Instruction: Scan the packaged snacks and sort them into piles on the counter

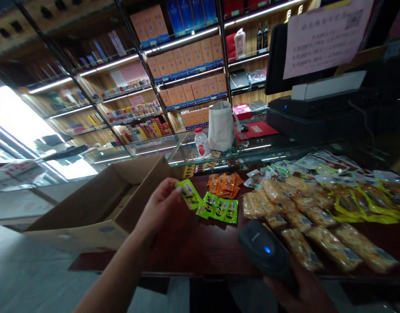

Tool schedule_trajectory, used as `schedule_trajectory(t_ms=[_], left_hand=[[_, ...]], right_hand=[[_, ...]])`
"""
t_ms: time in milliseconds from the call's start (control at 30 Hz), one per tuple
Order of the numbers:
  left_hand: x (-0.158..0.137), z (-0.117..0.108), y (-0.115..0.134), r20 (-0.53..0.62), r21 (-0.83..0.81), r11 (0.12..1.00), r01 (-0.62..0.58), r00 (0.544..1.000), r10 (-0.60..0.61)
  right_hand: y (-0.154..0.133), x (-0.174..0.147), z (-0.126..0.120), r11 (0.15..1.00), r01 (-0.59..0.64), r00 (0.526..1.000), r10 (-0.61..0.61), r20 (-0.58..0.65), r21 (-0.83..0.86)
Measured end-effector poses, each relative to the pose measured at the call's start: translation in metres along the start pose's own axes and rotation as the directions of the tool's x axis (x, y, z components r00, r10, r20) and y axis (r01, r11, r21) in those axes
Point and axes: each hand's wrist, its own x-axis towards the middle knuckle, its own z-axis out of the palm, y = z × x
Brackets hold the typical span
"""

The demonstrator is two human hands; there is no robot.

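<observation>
My left hand (161,202) pinches a small green snack packet (189,194) by its left end, above the dark red counter (187,252). Just right of it lie several like green packets (219,208) in a short row. Wrapped in my right hand (304,287) is a black barcode scanner (265,250) with a blue light glowing on top. Its head points toward the green packets. Behind them sits a pile of orange packets (224,184). Clear-wrapped pastry packs (298,217) spread out to the right, beside the scanner.
An open cardboard box (89,234) stands at the left. Yellow-edged bags (363,200) lie far right. A red-capped bottle (201,143) and a white bag (221,126) stand on the glass case behind. A monitor (278,61) rises at the back right, before stocked shelves (183,45).
</observation>
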Motion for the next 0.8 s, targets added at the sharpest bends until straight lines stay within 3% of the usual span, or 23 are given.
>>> schedule_trajectory(t_ms=[67, 133, 267, 367, 500, 567, 667, 800], left_hand=[[-0.025, 0.036, -0.014, 0.185, 0.024, 0.999, 0.047, 0.981, -0.051], [-0.047, 0.068, -0.024, 0.338, 0.073, 0.997, 0.036, 0.939, -0.059], [-0.075, 0.116, -0.032, 0.548, 0.021, 1.000, 0.018, 0.836, -0.027], [-0.083, 0.134, -0.041, 0.570, -0.201, 0.958, 0.205, 0.820, -0.056], [-0.093, 0.136, -0.056, 0.585, -0.423, 0.704, 0.571, 0.765, -0.268], [-0.100, 0.135, -0.060, 0.564, -0.493, 0.600, 0.631, 0.756, -0.332], [-0.111, 0.136, -0.063, 0.503, -0.533, 0.531, 0.659, 0.751, -0.427], [-0.122, 0.142, -0.062, 0.541, -0.492, 0.452, 0.744, 0.668, -0.512]], right_hand=[[-0.011, 0.002, -0.005, 0.999, -0.028, 0.998, 0.030, -0.060, 0.045], [-0.022, 0.005, -0.009, 0.994, -0.019, 0.999, 0.024, -0.041, 0.111], [-0.037, 0.012, -0.015, 0.989, -0.041, 0.998, 0.048, -0.042, 0.145], [-0.039, 0.012, -0.018, 0.982, -0.116, 0.992, 0.121, -0.025, 0.152], [-0.036, 0.012, -0.020, 0.952, -0.182, 0.976, 0.205, -0.071, 0.246], [-0.035, 0.014, -0.021, 0.938, -0.163, 0.973, 0.203, -0.106, 0.306], [-0.033, 0.017, -0.020, 0.936, -0.121, 0.980, 0.166, -0.109, 0.331], [-0.032, 0.017, -0.017, 0.945, -0.079, 0.984, 0.125, -0.125, 0.319]])
